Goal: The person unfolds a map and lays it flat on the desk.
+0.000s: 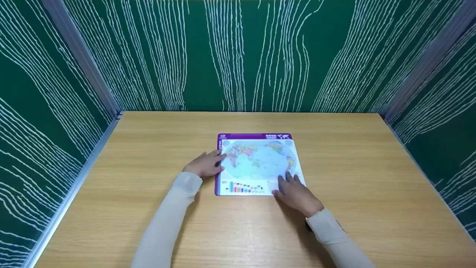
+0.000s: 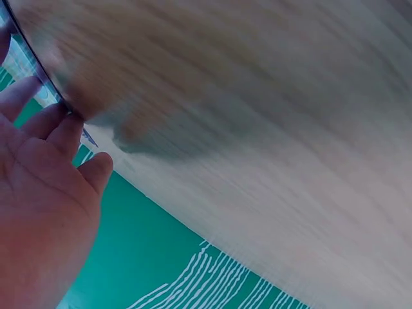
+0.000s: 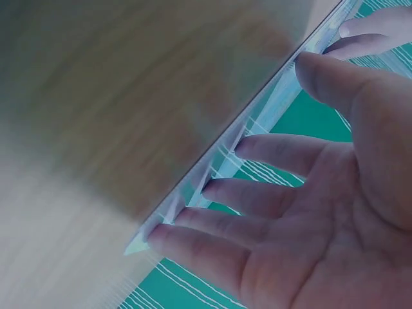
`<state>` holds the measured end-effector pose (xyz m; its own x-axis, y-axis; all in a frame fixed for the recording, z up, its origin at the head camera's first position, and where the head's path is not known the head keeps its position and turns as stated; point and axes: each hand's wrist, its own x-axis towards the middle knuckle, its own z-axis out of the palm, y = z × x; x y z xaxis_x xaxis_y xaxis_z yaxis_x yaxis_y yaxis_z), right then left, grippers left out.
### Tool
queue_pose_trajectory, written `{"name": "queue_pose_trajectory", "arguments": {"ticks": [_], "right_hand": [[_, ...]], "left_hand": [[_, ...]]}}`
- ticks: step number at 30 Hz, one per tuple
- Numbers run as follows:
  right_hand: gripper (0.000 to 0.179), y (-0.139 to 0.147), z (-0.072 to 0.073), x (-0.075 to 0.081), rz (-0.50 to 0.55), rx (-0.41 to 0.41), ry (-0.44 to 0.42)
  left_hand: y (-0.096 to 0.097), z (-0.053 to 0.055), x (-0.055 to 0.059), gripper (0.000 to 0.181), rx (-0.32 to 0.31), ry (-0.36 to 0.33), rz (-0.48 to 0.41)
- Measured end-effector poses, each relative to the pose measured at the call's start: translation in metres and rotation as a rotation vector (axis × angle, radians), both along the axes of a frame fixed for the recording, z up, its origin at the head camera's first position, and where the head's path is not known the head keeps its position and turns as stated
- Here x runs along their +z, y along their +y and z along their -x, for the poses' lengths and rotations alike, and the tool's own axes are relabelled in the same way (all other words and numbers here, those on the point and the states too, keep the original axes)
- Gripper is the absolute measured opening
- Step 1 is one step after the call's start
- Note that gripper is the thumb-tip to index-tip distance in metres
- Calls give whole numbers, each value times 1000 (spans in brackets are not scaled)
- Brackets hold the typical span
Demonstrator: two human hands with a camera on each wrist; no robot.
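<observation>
A flat sheet printed with a world map (image 1: 256,160) lies on the wooden table (image 1: 167,137), its purple band along the far and left sides. My left hand (image 1: 205,163) touches the sheet's left edge with fingers spread. At the near right corner, the fingertips of my right hand (image 1: 297,194) rest on the map, fingers fairly straight and apart. Seen from the right wrist, the fingers (image 3: 277,154) meet the sheet's glossy surface (image 3: 222,151), which reflects them. The left wrist view has the left hand's fingertips (image 2: 67,119) at the sheet's thin edge.
Green panels with wavy white lines (image 1: 197,56) stand behind the table and on both sides. Grey posts (image 1: 81,56) mark the back corners. Pale long sleeves (image 1: 163,223) cover both arms, and something dark (image 1: 308,225) shows at the right cuff.
</observation>
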<state>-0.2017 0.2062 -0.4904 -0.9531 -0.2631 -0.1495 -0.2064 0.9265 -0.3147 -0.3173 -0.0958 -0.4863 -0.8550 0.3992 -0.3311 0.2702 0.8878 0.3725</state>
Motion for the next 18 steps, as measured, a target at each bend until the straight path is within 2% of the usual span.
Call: {"name": "queue_pose_trajectory", "arguments": {"ticks": [11,14,18], "right_hand": [[60,-1,1,1,-11,-1,11],[59,0,1,2,-14,-2,9],[58,3,2,3,-4,30,24]], "left_hand": [[1,-3,4,57,-1,22,30],[2,-4,5,57,-17,33,55],[2,-5,5,59,-70,57,73]]}}
